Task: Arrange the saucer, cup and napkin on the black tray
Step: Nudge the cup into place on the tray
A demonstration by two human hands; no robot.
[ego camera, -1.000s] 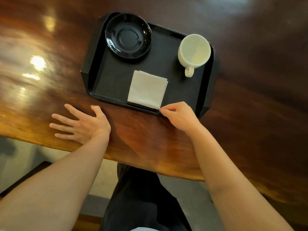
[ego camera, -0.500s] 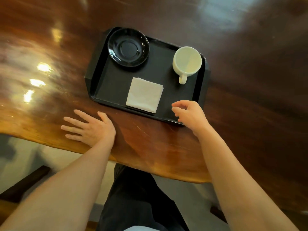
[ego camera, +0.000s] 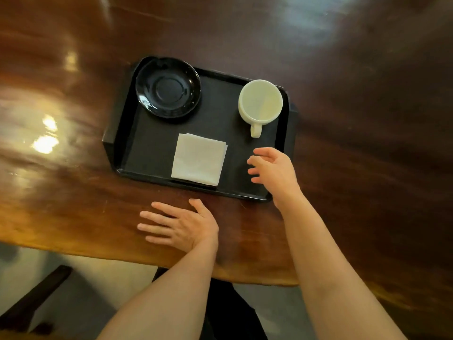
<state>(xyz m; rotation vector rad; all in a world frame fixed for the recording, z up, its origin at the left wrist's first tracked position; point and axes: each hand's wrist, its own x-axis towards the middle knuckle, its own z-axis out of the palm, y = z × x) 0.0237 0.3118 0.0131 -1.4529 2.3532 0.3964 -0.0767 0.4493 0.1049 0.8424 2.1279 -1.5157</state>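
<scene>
While the right hand [ego camera: 274, 171] is hovering over the tray [ego camera: 152, 153] just below the cup [ego camera: 260, 101], its grip is lying apart and empty, and the handle is pointing straight at it; pinching that handle looks like the surest hold. The left hand [ego camera: 181, 227] is resting flat, fingers spread, on the surface [ego camera: 73, 204]; the saucer [ego camera: 168, 87] is sitting at the far left corner and the napkin [ego camera: 199, 159] by the near rim, leaving bare tray between for moving the cup.

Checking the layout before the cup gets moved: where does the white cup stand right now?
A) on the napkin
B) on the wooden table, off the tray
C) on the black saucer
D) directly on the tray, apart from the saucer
D: the white cup stands on the tray floor at its far right corner, apart from the saucer at the far left.
</scene>
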